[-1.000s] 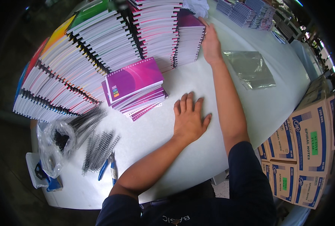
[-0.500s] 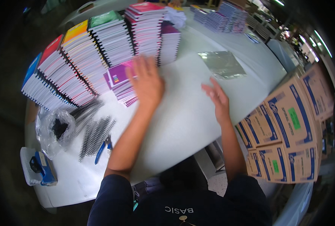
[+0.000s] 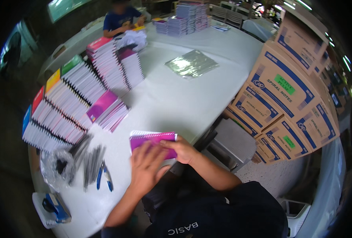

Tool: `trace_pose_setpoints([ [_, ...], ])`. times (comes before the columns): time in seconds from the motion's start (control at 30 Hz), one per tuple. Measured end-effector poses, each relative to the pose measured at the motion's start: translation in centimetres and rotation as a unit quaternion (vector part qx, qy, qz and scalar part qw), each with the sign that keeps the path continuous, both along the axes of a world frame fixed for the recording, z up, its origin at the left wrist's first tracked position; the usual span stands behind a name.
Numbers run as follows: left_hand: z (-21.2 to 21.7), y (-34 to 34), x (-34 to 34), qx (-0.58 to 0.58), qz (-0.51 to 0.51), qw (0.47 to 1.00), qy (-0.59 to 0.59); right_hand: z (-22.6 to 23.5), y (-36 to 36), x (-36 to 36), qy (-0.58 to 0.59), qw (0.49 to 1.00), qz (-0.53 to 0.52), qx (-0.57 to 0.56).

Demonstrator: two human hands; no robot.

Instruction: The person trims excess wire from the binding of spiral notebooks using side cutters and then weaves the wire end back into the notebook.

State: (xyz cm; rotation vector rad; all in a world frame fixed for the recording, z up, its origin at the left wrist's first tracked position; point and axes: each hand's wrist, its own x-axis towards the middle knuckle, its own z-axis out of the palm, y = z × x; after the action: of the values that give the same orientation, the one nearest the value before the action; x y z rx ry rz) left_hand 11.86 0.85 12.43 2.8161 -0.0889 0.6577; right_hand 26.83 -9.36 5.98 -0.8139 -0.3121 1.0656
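Note:
A purple notebook (image 3: 154, 139) with a row of holes along its far edge is above the table's near edge, in front of me. My right hand (image 3: 184, 150) grips it at the right side, thumb on the cover. Across the cover lie the outstretched fingers of my left hand (image 3: 146, 160), slightly blurred, its thumb apart. A fanned pile of purple notebooks (image 3: 106, 108) without coils sits farther left. Loose dark spiral coils (image 3: 92, 166) and blue-handled cutting pliers (image 3: 104, 176) lie left of my left hand.
Tall stacks of spiral notebooks (image 3: 71, 101) line the left side. A clear plastic bag (image 3: 57, 168) and a blue tool (image 3: 57, 208) stand near left. A clear plastic sheet (image 3: 191, 64) lies far off. Cartons (image 3: 283, 85) rise at right; a person (image 3: 122, 20) sits far left.
My left hand has come back from the purple pile toward me. A purple notebook is now in front of me, and my right hand has closed on it. The view has shifted.

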Motion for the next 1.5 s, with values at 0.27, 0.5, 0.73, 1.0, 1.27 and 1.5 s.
trace_pose_setpoints([
  [0.27, -7.1, 2.3, -2.8, -0.597, 0.169, 0.775, -0.122, -1.1, 1.7, -1.9, -0.372, 0.920, 0.126, -0.001],
  [0.5, -8.6, 1.4, -2.9, -0.547, 0.160, 0.811, -0.128, -1.3, 1.6, -1.4, -0.361, 0.922, 0.140, 0.011],
  [0.73, -6.0, 10.1, -6.2, -0.019, 0.421, 0.906, -0.035, -2.0, 1.6, -1.4, -0.404, 0.906, 0.115, 0.060],
  [1.0, -5.5, 14.1, -7.1, -0.088, 0.499, 0.849, 0.151, -0.4, 0.9, -1.7, -0.378, 0.916, 0.111, 0.070],
  [1.27, -4.0, 17.6, -9.8, 0.012, 0.512, 0.858, 0.044, -1.9, 2.3, -2.4, -0.372, 0.919, 0.129, 0.027],
  [1.5, -2.6, 16.9, -9.5, -0.074, 0.462, 0.883, 0.044, -1.4, 1.7, -2.5, -0.392, 0.913, 0.109, -0.001],
])
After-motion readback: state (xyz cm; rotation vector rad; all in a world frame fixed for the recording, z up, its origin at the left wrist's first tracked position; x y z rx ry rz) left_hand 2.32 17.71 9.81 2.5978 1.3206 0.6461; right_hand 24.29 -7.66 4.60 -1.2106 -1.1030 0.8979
